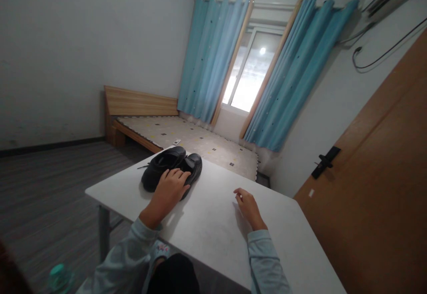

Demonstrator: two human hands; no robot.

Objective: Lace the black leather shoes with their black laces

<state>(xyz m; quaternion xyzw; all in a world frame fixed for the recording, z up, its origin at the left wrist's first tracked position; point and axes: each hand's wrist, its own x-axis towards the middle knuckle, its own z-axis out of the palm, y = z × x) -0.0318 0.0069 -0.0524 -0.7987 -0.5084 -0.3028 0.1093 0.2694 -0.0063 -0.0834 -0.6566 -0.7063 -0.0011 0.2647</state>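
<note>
A pair of black shoes [167, 164] lies side by side at the far left part of a white table [213, 227]. My left hand [169, 188] rests on the near end of the shoes, fingers curled over the nearer one; whether it grips it is unclear. My right hand [247, 206] lies on the bare tabletop to the right, about a hand's width from the shoes, fingers loosely bent and holding nothing. Both arms wear light blue-grey sleeves.
Beyond the table stands a wooden bed [187, 136] with a patterned mattress. Blue curtains [213, 58] frame a window. A wooden door [380, 169] with a black handle is at the right. A teal bottle [60, 278] sits low at the left.
</note>
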